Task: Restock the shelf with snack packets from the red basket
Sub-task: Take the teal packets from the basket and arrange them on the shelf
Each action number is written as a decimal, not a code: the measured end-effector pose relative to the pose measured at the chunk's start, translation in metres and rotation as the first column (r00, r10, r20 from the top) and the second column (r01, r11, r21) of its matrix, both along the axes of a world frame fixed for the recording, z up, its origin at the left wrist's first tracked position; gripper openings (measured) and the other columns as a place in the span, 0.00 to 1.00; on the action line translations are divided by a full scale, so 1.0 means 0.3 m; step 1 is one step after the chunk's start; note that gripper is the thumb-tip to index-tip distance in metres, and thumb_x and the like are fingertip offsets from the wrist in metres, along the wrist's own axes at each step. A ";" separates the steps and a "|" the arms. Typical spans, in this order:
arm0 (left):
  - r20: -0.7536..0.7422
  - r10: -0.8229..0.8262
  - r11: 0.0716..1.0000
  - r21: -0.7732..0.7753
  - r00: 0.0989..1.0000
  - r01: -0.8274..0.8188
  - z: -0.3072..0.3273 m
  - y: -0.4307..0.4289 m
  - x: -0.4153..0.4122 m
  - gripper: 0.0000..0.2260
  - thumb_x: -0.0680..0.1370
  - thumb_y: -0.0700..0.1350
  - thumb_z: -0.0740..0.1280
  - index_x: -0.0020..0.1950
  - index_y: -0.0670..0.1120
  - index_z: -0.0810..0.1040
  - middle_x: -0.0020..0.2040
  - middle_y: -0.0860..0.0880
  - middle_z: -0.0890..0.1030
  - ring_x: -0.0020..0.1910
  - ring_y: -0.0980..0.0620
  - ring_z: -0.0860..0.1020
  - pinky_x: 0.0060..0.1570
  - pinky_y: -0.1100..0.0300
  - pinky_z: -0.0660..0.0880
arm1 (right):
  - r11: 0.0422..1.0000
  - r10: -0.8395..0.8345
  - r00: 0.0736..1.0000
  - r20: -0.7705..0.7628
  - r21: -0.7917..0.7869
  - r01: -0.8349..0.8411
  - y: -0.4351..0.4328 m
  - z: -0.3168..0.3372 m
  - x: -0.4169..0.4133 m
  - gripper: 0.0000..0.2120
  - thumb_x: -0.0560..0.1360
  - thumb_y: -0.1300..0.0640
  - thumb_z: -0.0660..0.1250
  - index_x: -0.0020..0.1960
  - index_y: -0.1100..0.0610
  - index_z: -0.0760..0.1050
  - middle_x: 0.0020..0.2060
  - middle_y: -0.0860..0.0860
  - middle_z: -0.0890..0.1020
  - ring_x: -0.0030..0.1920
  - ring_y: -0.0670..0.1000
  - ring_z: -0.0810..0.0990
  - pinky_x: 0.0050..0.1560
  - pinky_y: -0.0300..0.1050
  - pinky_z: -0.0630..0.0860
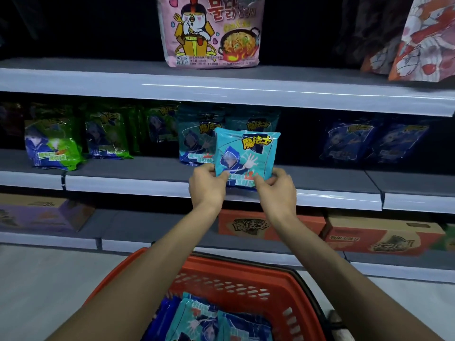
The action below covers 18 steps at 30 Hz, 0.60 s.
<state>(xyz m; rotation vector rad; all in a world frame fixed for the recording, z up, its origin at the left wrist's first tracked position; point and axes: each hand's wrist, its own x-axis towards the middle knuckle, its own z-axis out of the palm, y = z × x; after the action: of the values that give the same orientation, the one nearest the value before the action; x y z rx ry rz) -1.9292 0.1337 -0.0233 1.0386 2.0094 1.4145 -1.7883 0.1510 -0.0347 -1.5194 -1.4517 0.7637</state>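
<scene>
Placing step: left hand (208, 184) and right hand (275, 190), each grip pinching a lower corner of glossy teal snack packet (246, 153) over grey shelf (147, 172); next, probably seat it upright fronting matching teal row (197, 143).

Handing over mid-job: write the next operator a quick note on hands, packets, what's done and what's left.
Left hand and right hand each pinch a bottom corner of one teal packet, upright at the middle shelf front, before the teal row.
Done: green packets and blue packets also stand there.
Left: set this one down; spare packets lie in the red basket.
</scene>
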 end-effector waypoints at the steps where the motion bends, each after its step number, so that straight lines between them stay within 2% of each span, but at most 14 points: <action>1: 0.007 -0.001 1.000 -0.006 1.000 0.001 -0.003 0.023 -0.003 0.05 0.78 0.46 0.75 0.44 0.48 0.82 0.41 0.50 0.84 0.46 0.45 0.84 0.50 0.48 0.83 | 1.000 -0.009 0.999 -0.030 -0.030 0.008 0.027 -0.006 -0.002 0.10 0.79 0.49 0.70 0.56 0.51 0.74 0.50 0.54 0.81 0.48 0.53 0.82 0.47 0.53 0.80; 2: 0.012 -0.004 1.000 -0.015 1.000 0.004 -0.010 0.047 -0.009 0.08 0.79 0.46 0.74 0.41 0.48 0.80 0.40 0.50 0.85 0.45 0.44 0.85 0.50 0.46 0.83 | 0.998 -0.013 0.998 -0.059 -0.058 0.010 0.049 -0.011 0.000 0.09 0.79 0.51 0.70 0.57 0.52 0.75 0.49 0.53 0.82 0.49 0.53 0.82 0.49 0.55 0.81; 5: 0.020 -0.016 0.999 -0.030 1.000 0.016 -0.033 0.105 -0.023 0.14 0.80 0.46 0.73 0.35 0.51 0.76 0.38 0.46 0.85 0.43 0.40 0.85 0.48 0.43 0.84 | 0.995 -0.012 0.993 -0.113 -0.099 0.001 0.100 -0.021 0.004 0.13 0.80 0.56 0.69 0.64 0.58 0.77 0.46 0.50 0.83 0.50 0.52 0.82 0.47 0.52 0.80; 8: 0.013 -0.038 0.999 -0.037 0.999 0.039 -0.047 0.150 -0.031 0.14 0.80 0.46 0.73 0.35 0.49 0.77 0.38 0.44 0.85 0.43 0.40 0.85 0.49 0.42 0.84 | 0.993 -0.025 0.989 -0.144 -0.118 0.008 0.143 -0.031 0.003 0.17 0.80 0.58 0.68 0.68 0.59 0.75 0.45 0.51 0.84 0.49 0.51 0.82 0.49 0.50 0.79; 11: 0.027 -0.068 0.997 -0.043 0.997 0.069 -0.043 0.183 -0.038 0.14 0.80 0.44 0.73 0.35 0.50 0.76 0.40 0.43 0.86 0.45 0.41 0.85 0.52 0.43 0.83 | 0.992 -0.026 0.984 -0.178 -0.125 0.004 0.182 -0.034 -0.006 0.19 0.80 0.59 0.67 0.71 0.59 0.74 0.41 0.46 0.82 0.47 0.49 0.80 0.48 0.45 0.76; 13: 0.035 -0.095 0.992 -0.075 0.995 0.097 -0.036 0.201 -0.044 0.15 0.80 0.42 0.72 0.36 0.52 0.74 0.40 0.45 0.84 0.44 0.44 0.83 0.55 0.46 0.82 | 0.991 -0.018 0.981 -0.195 -0.134 -0.008 0.197 -0.032 -0.015 0.18 0.80 0.60 0.67 0.70 0.59 0.74 0.48 0.53 0.84 0.50 0.52 0.81 0.50 0.46 0.77; 15: 0.049 -0.124 0.986 -0.108 0.991 0.128 -0.029 0.212 -0.044 0.18 0.81 0.39 0.71 0.36 0.54 0.71 0.37 0.51 0.79 0.44 0.47 0.79 0.55 0.53 0.79 | 0.990 -0.016 0.982 -0.188 -0.143 -0.011 0.210 -0.035 -0.025 0.13 0.80 0.61 0.67 0.65 0.58 0.76 0.53 0.60 0.84 0.51 0.56 0.82 0.53 0.50 0.79; 17: 0.066 -0.141 0.981 -0.128 0.988 0.148 -0.027 0.222 -0.047 0.20 0.81 0.37 0.70 0.36 0.55 0.68 0.36 0.54 0.74 0.45 0.49 0.75 0.51 0.58 0.74 | 0.987 -0.014 0.982 -0.189 -0.157 -0.016 0.224 -0.040 -0.031 0.09 0.80 0.61 0.67 0.60 0.57 0.77 0.50 0.59 0.85 0.48 0.55 0.82 0.52 0.52 0.80; 18: 0.081 -0.142 0.979 -0.138 0.987 0.152 -0.028 0.227 -0.049 0.19 0.81 0.37 0.69 0.37 0.54 0.68 0.36 0.54 0.74 0.46 0.49 0.74 0.51 0.60 0.72 | 0.986 -0.010 0.981 -0.193 -0.167 -0.022 0.231 -0.042 -0.034 0.11 0.79 0.60 0.67 0.61 0.58 0.77 0.48 0.56 0.86 0.47 0.53 0.83 0.52 0.52 0.80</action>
<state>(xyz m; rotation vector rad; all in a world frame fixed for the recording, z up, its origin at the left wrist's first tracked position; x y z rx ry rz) -1.9440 0.2016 -0.0316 1.0364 1.9104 1.1951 -1.7986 0.2204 -0.0473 -1.5200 -1.2740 1.0303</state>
